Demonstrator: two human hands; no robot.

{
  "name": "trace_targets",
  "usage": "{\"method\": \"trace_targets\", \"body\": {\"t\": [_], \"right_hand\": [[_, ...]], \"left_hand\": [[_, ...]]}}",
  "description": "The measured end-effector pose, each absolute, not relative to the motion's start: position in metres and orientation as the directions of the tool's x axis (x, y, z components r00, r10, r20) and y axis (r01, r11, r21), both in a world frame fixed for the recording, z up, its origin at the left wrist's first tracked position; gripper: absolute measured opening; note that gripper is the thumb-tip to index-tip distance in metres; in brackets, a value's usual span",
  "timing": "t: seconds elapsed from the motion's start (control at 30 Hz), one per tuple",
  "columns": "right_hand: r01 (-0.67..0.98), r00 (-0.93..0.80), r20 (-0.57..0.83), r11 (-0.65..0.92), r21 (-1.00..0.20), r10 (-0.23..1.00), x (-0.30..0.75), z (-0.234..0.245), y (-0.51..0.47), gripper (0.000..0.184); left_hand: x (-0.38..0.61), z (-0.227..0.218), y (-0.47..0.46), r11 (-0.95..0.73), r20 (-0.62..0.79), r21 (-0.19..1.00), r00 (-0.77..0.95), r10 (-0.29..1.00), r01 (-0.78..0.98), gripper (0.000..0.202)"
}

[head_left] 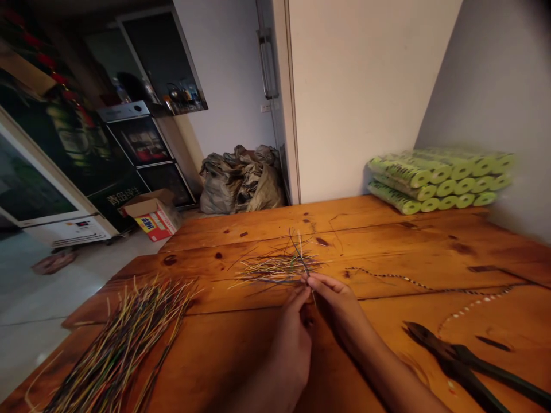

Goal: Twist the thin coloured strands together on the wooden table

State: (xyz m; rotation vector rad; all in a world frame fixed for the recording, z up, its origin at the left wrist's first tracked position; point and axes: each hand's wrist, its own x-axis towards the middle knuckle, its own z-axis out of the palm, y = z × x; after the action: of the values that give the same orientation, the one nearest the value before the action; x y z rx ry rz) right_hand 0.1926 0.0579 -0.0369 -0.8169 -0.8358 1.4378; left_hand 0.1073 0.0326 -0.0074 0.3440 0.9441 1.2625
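Observation:
Thin coloured wires (300,248), a few of them dark and one pale, rise from between my fingertips at the middle of the table. My left hand (297,321) pinches them low down. From the other side, my right hand (333,292) closes thumb and forefinger on the same wires, its fingertips touching those of the left. Just beyond my hands lies a small loose pile of cut wires (271,267). A far bigger bundle of multicoloured wires (129,338) covers the table's left front.
On the wooden table (206,344), pliers (447,350) lie at the right front beside a long twisted black-and-white strand (404,279). Packs of green rolls (439,178) stand at the back right. On the floor are a cardboard box (157,218) and full sacks (241,180).

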Motion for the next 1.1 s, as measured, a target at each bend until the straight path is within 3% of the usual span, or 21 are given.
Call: {"method": "trace_targets", "body": {"t": [0.13,0.23,0.3,0.33,0.4,0.43,0.5,0.6,0.73,0.93,1.0,1.03,1.1], "right_hand": [[-0.472,-0.025,0.004,-0.008,-0.881,1.0,0.193,-0.039,0.059,0.018],[-0.493,0.032,-0.014,0.003,-0.87,0.999,0.194,-0.04,0.061,0.017],[-0.524,0.073,-0.028,0.015,-0.852,0.997,0.194,-0.04,0.061,0.017],[-0.535,0.083,-0.034,0.016,-0.845,0.996,0.193,-0.039,0.061,0.018],[-0.536,0.079,-0.046,0.003,-0.844,0.996,0.193,-0.036,0.059,0.018],[-0.529,0.07,-0.054,-0.009,-0.849,0.996,0.192,-0.035,0.058,0.02],[-0.511,0.058,-0.074,-0.034,-0.859,0.996,0.192,-0.034,0.057,0.023],[-0.509,0.074,-0.078,-0.03,-0.861,0.994,0.192,-0.034,0.057,0.025],[-0.489,0.076,-0.047,-0.004,-0.872,0.996,0.193,-0.038,0.059,0.022],[-0.493,0.079,-0.058,-0.011,-0.87,0.995,0.193,-0.036,0.057,0.022],[-0.501,0.073,-0.059,-0.014,-0.865,0.996,0.193,-0.034,0.056,0.022],[-0.508,0.076,-0.066,-0.018,-0.861,0.995,0.192,-0.033,0.056,0.022],[-0.525,0.091,-0.087,-0.026,-0.85,0.992,0.192,-0.033,0.055,0.022]], "left_hand": [[0.101,-0.009,0.023,0.307,-0.341,0.833,0.008,0.94,-0.461,0.016],[0.079,-0.009,0.031,0.213,-0.225,0.959,-0.046,0.973,-0.185,0.014],[0.051,-0.006,0.053,0.068,-0.057,0.995,-0.143,0.988,0.075,0.016],[0.034,-0.003,0.068,-0.052,0.093,0.97,-0.165,0.982,0.236,0.015],[-0.005,0.006,0.104,-0.252,0.395,0.742,-0.102,0.913,0.621,0.017],[-0.024,0.011,0.122,-0.261,0.438,0.55,-0.008,0.899,0.793,0.018],[-0.056,0.019,0.152,-0.184,0.331,0.138,0.13,0.935,0.973,0.021],[-0.08,0.021,0.174,-0.15,0.202,0.027,0.141,0.969,0.988,0.015],[-0.08,0.01,0.178,-0.071,0.142,0.007,0.069,0.987,0.997,0.015],[-0.074,0.03,0.173,-0.002,0.221,0.084,-0.016,0.975,0.996,0.021],[-0.067,0.046,0.163,-0.013,0.276,0.187,-0.039,0.96,0.982,0.025],[-0.061,0.053,0.155,-0.036,0.301,0.274,-0.05,0.952,0.961,0.027],[-0.041,0.06,0.132,-0.118,0.268,0.743,-0.131,0.954,0.659,0.025]]}}
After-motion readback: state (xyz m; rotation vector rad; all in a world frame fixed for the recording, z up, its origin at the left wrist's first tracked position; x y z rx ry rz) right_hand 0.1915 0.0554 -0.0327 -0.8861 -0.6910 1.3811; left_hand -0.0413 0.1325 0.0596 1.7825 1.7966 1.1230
